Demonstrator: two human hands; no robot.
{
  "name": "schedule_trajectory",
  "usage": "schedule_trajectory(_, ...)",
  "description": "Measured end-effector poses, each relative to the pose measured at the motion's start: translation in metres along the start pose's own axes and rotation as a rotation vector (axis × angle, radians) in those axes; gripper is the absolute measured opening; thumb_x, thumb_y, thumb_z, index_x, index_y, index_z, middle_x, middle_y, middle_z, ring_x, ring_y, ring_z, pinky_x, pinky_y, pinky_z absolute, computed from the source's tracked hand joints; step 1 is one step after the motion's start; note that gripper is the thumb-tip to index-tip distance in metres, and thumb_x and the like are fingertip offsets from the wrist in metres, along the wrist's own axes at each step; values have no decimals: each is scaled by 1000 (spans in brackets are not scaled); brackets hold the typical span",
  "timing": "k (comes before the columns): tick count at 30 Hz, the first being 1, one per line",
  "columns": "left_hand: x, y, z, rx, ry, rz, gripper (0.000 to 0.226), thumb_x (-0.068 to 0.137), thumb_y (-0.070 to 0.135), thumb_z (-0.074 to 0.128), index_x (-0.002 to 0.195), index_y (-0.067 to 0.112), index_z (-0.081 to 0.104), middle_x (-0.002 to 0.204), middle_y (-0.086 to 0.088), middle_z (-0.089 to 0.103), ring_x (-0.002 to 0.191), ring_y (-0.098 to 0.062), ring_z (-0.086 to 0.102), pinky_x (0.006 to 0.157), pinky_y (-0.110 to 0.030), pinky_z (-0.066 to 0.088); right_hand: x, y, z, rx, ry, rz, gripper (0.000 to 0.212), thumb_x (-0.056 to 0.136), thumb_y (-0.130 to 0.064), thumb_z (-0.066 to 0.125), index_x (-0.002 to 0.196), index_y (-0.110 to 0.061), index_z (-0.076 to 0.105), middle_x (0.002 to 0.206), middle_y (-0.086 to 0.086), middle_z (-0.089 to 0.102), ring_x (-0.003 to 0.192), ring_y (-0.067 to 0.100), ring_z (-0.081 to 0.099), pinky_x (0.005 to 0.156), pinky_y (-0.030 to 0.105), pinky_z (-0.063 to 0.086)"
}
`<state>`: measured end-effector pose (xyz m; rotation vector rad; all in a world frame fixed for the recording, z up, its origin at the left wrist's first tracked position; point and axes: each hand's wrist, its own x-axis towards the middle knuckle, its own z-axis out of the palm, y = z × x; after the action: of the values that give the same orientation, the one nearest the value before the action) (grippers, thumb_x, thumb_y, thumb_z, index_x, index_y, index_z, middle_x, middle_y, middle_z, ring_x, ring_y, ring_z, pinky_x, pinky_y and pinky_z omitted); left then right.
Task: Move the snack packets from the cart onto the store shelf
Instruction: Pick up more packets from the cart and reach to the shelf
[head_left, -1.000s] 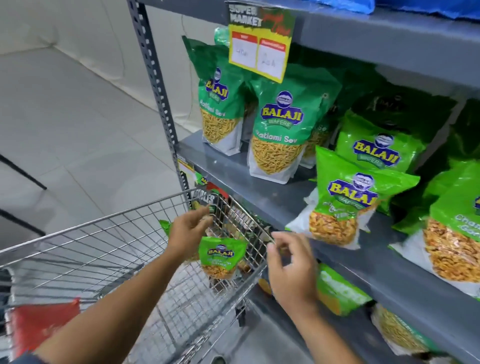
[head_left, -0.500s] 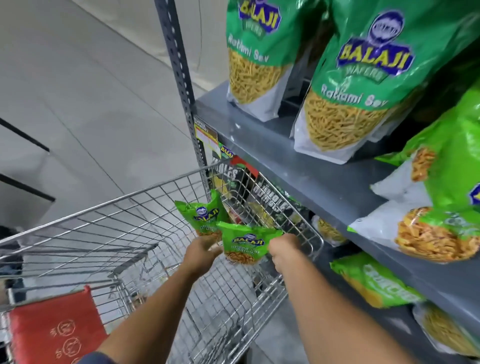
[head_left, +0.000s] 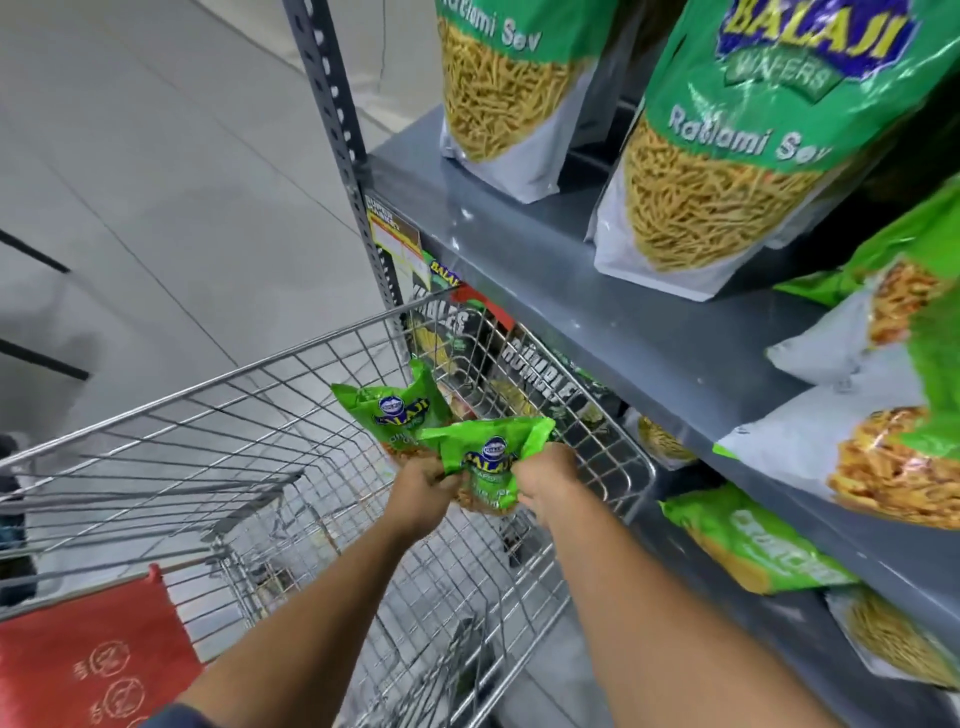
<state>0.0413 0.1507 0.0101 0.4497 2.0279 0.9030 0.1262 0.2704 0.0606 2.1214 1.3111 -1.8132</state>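
Two small green Balaji snack packets are held above the wire cart (head_left: 631, 457). My left hand (head_left: 418, 491) grips the lower edge of the rear packet (head_left: 397, 413). My right hand (head_left: 545, 480) grips the right side of the front packet (head_left: 488, 462), which overlaps the rear one and also touches my left hand. Both hands are over the cart's far right corner, just below the grey shelf (head_left: 597, 312). The bottoms of the packets are hidden behind my fingers.
Large Ratlami Sev bags (head_left: 727, 156) stand on the grey shelf, with more green bags (head_left: 883, 441) lying to the right. A lower shelf holds a green packet (head_left: 748, 545). A grey upright post (head_left: 332, 135) rises left of the shelf. A red seat flap (head_left: 88, 654) sits at the cart's near end.
My head has tilted down and moved closer to the shelf. My right hand has come off the cart rim onto the front packet, and a second packet has risen into view in my left hand.
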Motion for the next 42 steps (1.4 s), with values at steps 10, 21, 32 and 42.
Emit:
schedule_trajectory(10, -110, 101, -71, 267, 149, 431, 38, 87, 31, 64, 68, -2, 62, 57, -7, 57, 51, -16, 47, 53, -32, 45, -118, -8, -56, -89, -99, -571, 6, 77, -11, 64, 76, -8, 60, 75, 8, 67, 64, 20, 57, 55, 32, 46)
schedule_trajectory(21, -247, 225, 13, 118, -55, 860, 51, 78, 38, 70, 54, 1, 44, 46, 1, 32, 42, -11, 28, 41, -25, 22, -228, 42, -243, 130, 99, -883, 41, 63, -50, 66, 86, -16, 67, 81, 6, 75, 66, 13, 60, 65, 50, 55)
schedule_trajectory(32, -255, 290, 220, 308, -70, 1085, 51, 83, 40, 61, 47, 16, 35, 43, -4, 35, 42, -16, 33, 48, -38, 20, -182, 113, -417, 427, 342, -742, 47, 51, -49, 70, 77, -10, 68, 78, 13, 71, 72, 25, 64, 69, 64, 52)
schedule_trajectory(42, -243, 306, 267, 109, -60, 904, 49, 85, 41, 62, 50, 23, 33, 43, 3, 29, 39, -6, 24, 44, -30, 21, -136, 109, -458, 505, 403, -815, 25, 67, -46, 68, 78, -24, 68, 90, 5, 75, 86, 28, 71, 84, 59, 54)
